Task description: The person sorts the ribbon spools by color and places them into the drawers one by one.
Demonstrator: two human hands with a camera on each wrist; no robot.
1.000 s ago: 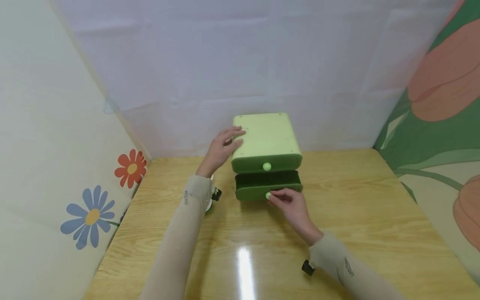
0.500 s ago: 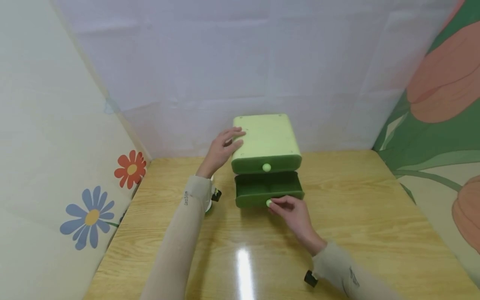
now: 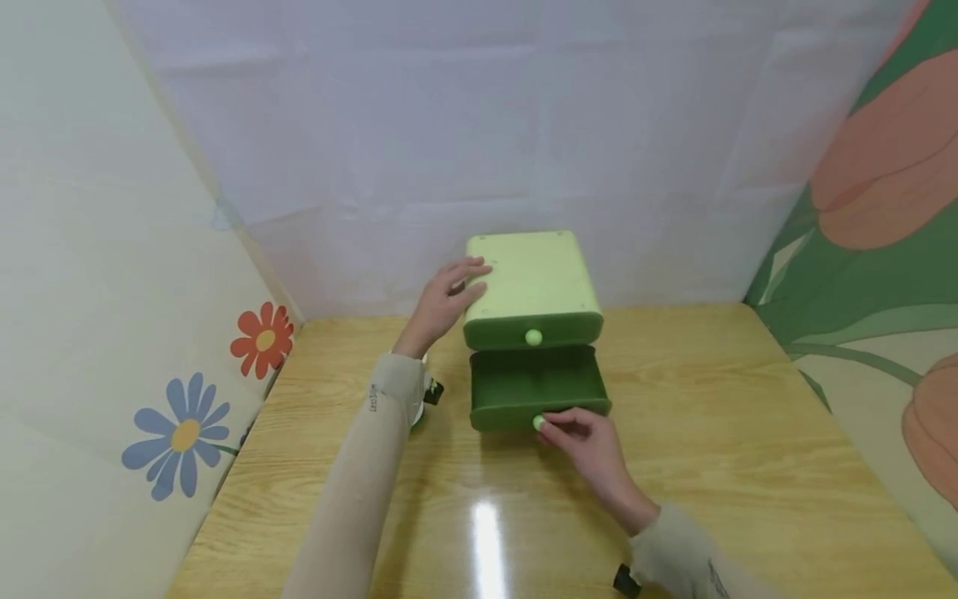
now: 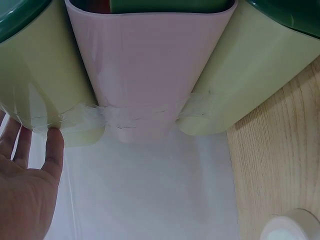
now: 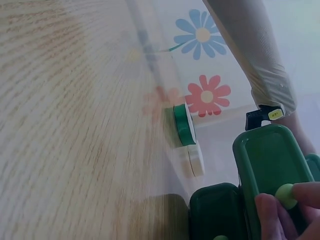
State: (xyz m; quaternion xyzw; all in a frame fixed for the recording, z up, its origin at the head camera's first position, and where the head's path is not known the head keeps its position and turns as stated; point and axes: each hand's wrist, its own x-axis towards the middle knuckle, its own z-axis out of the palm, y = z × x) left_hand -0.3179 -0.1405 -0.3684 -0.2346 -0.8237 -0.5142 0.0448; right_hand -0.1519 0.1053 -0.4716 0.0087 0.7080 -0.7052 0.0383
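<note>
A pale, creased cloth backdrop (image 3: 479, 116) rises behind a wood-grain desk (image 3: 756, 466), with a cream wall panel (image 3: 67, 249) bearing a blue flower and a red flower on the left, and a green wall panel (image 3: 868, 291) with large pink petals on the right. Toward the back of the desk stands a three-tier drawer unit (image 3: 531, 274): a light-green top tier, a pink middle tier (image 4: 150, 65) and a light-green bottom tier, with clear tape across their sides. The dark-green middle drawer (image 3: 501, 418) stands out from its tier, its inside showing; the top drawer sits in. The left hand (image 3: 437, 304) rests at the left edge of the top tier, fingers loosely extended and touching it. The right hand (image 3: 599, 453) pinches the middle drawer's round knob (image 3: 540, 423) between thumb and fingers. Near the unit's left side, a green-edged round object (image 5: 184, 125) and a cream round object (image 5: 196, 160) sit close together on the desk. Smallest is the top drawer's light-green knob (image 3: 533, 337).
</note>
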